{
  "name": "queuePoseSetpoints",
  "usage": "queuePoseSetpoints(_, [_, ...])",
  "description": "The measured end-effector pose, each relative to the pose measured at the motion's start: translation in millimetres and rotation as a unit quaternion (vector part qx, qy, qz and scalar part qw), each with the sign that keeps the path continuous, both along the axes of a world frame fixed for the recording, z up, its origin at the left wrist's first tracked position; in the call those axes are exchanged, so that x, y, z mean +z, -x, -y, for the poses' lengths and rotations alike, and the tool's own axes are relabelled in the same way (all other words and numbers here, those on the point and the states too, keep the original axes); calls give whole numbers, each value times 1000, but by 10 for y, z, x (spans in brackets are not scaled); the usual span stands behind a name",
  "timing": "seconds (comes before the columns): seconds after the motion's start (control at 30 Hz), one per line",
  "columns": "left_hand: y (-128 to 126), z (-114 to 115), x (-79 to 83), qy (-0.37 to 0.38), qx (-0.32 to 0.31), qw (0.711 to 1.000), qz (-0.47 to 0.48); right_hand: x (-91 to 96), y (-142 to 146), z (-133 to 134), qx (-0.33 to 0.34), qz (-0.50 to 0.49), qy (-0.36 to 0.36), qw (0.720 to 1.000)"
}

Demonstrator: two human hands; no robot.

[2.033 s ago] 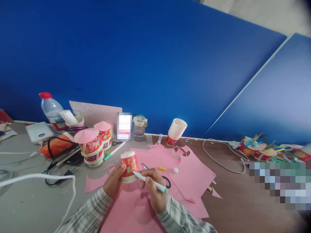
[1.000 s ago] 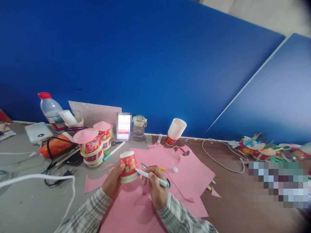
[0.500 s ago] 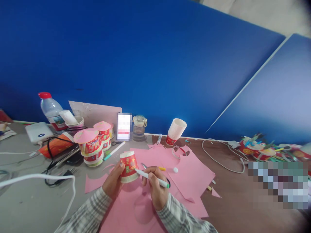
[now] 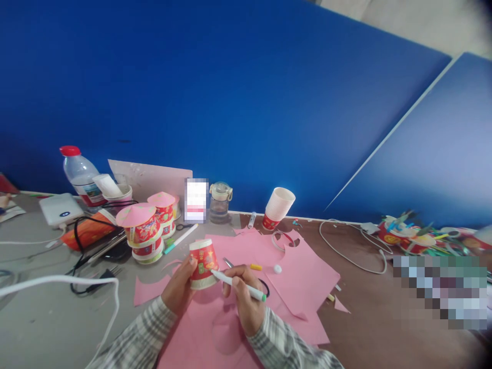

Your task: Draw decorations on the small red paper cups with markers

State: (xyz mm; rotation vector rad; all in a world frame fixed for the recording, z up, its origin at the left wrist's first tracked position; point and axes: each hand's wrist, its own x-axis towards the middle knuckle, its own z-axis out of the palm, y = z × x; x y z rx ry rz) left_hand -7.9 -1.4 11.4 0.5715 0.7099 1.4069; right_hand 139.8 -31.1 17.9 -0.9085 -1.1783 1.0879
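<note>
My left hand (image 4: 180,287) is closed on the side of a red patterned paper cup (image 4: 203,259), which is upside down with its pale rim lowest. In my right hand (image 4: 248,300) is a white marker (image 4: 240,287) with a green end, its tip at the cup's right side. Pink paper (image 4: 200,333) lies under both hands. Scissors (image 4: 227,262) lie partly hidden behind my right hand. A yellow marker cap (image 4: 255,267) and a small white ball (image 4: 277,269) rest on the paper to the right.
Paper-cup models with pink cone roofs (image 4: 136,215) stand at left, beside a white and blue marker (image 4: 180,239). Behind are a glass bottle (image 4: 220,205) and a leaning stack of paper cups (image 4: 280,205). A white cable (image 4: 115,307) crosses the left front; pen-filled cups (image 4: 392,233) stand right.
The marker tip has shifted slightly left and down across the cup, my right hand moving with it. My left hand and the cup stay nearly still.
</note>
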Motion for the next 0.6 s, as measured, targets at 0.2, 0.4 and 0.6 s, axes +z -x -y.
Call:
queuePoseSetpoints(0.2, [-7, -3, -3, 10, 11, 1000, 16, -37, -15, 5, -7, 5, -16, 1000])
queuePoseSetpoints(0.4, [1, -9, -36, 4, 3, 1000, -1, 15, 1, 44, 12, 20, -23, 999])
queuePoseSetpoints(0.6, [5, -8, -62, 9, 4, 1000, -8, 72, 8, 42, 9, 41, -31, 999])
